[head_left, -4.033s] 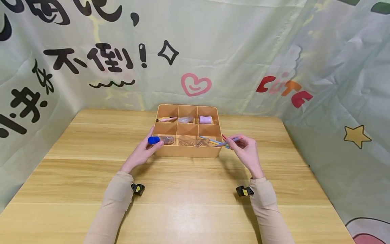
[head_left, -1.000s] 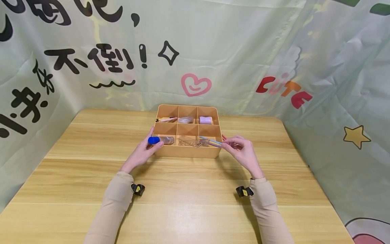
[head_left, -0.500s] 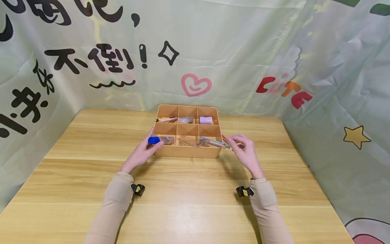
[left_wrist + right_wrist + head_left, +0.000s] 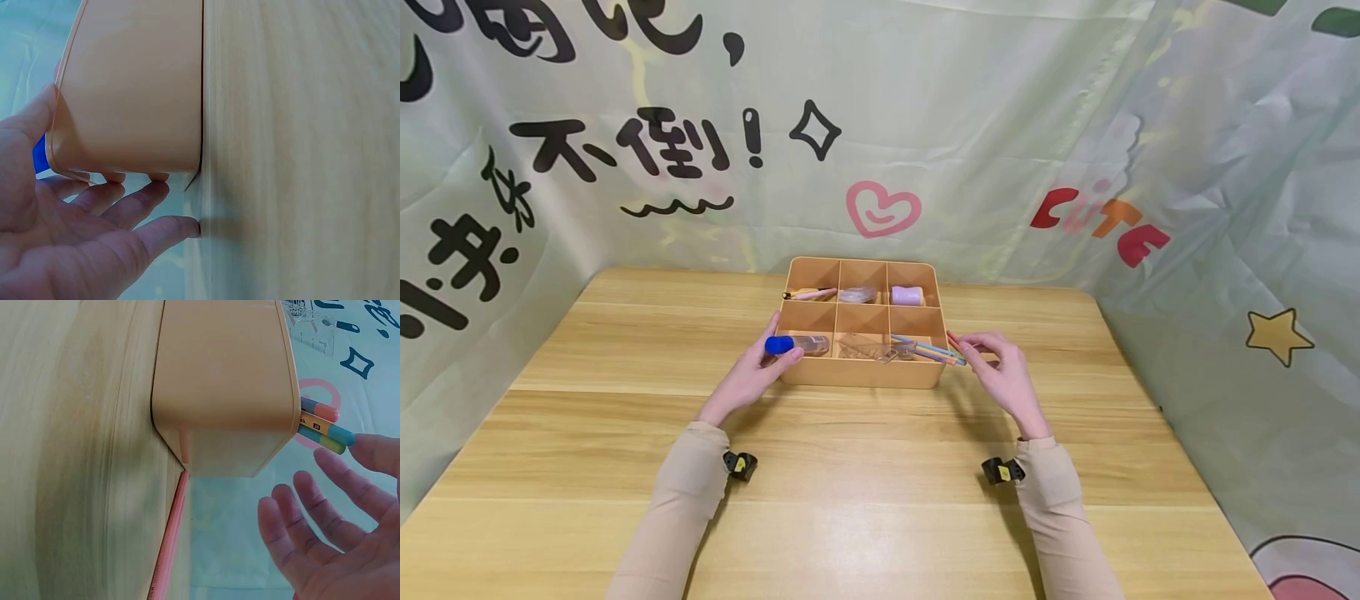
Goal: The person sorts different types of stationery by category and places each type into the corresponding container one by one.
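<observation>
A tan six-compartment organizer box [image 4: 857,373] stands on the table. My left hand [image 4: 752,371] rests at its front left corner, fingers touching the side wall and thumb at the rim beside a blue-capped clear bottle [image 4: 808,344]. Several coloured pencils [image 4: 936,352] lie in the front right compartment, ends jutting past the rim. Right beside those ends is my right hand [image 4: 1000,367]; in the right wrist view its thumb is at a blue pencil end [image 4: 340,434] and its fingers are spread, holding nothing. A red pencil [image 4: 167,544] lies on the table along the box's right side.
Clear plastic rulers [image 4: 874,347] lie in the front middle compartment. Behind are a pink pencil [image 4: 816,293], a translucent item [image 4: 857,295] and a purple spool-like item [image 4: 907,296]. A printed cloth [image 4: 970,167] hangs behind the wooden table [image 4: 865,492].
Four seconds ago my right hand held a purple pencil; it now lies with the others in the box. The fingers have drawn slightly back right. My left hand stays in place.
</observation>
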A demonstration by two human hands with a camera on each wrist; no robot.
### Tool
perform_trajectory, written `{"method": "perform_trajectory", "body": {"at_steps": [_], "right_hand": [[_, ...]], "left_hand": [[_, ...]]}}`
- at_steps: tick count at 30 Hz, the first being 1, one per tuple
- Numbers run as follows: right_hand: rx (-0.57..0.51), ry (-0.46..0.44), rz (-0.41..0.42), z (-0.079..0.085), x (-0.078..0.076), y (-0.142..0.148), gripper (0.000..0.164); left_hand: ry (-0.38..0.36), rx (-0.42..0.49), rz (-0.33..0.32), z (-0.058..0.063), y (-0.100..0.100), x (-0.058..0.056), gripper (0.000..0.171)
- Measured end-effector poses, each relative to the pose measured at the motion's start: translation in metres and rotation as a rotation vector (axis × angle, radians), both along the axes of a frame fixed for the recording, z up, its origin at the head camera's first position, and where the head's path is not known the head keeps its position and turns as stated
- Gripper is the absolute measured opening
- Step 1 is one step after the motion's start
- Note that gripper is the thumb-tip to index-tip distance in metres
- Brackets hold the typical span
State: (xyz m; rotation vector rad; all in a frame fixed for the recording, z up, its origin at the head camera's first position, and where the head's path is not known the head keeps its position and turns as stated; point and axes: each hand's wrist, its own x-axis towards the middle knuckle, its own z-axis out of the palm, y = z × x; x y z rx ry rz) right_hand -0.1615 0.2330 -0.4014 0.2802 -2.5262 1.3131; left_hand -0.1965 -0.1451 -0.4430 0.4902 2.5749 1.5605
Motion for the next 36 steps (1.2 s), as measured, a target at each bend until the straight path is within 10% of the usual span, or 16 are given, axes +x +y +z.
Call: {"method": "perform_trajectory", "body": {"at_steps": [8, 18, 36], "right_hand": [[0.026, -0.042, 0.012, 0.021, 0.013, -0.012, 0.026], [0.025, -0.073, 0.065, -0.009, -0.005, 0.004, 0.039], [0.041, -0.129, 0.129, -0.012, -0.008, 0.003, 0.045]], "left_hand": [[-0.007, -0.003, 0.006, -0.001, 0.0, 0.0, 0.083], [-0.022, 0.008, 0.004, -0.002, 0.0, -0.001, 0.083], [-0.018, -0.008, 0.003, 0.003, -0.001, 0.0, 0.084]]}}
